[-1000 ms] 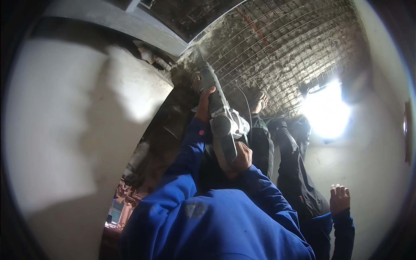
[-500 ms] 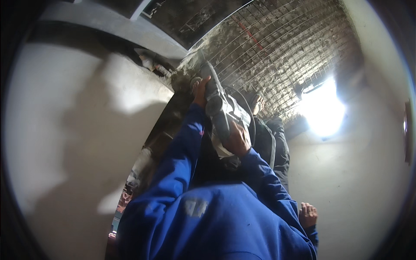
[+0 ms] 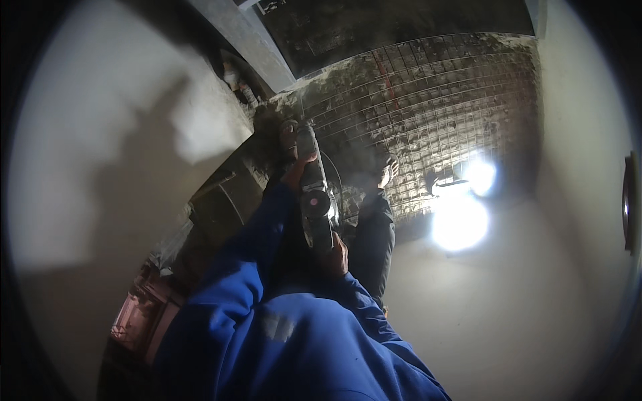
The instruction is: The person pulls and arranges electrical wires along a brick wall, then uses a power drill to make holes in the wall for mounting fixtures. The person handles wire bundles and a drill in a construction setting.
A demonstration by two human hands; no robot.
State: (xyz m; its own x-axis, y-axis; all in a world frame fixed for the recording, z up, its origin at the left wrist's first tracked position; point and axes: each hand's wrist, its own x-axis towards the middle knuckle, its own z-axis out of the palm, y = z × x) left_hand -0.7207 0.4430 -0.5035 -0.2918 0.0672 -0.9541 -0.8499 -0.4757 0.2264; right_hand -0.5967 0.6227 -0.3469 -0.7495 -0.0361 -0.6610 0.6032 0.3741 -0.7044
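Observation:
A grey demolition hammer (image 3: 315, 202) points away from me in the middle of the view, its thin bit (image 3: 301, 105) reaching the rough rubble surface by the wire mesh. My left hand (image 3: 294, 172) is closed on the front part of its body; shadow partly hides those fingers. Nearer to me, my right hand (image 3: 339, 257) grips the rear handle. A cable (image 3: 338, 170) curves along the tool's right side. The wire mesh (image 3: 435, 100) lies over broken, dusty rubble ahead.
Feet (image 3: 388, 171) and dark trousers (image 3: 374, 234) show right of the tool. A bright lamp (image 3: 460, 222) glares by the mesh's near edge. Pale walls (image 3: 134, 200) flank both sides. A dark panel (image 3: 394, 23) lies beyond the mesh, and a reddish object (image 3: 144, 304) at lower left.
The view has turned; the hammer, still in both hands, appears more upright and slightly lower left. A further hand in a blue sleeve at lower right has left the view. A second bright spot shows.

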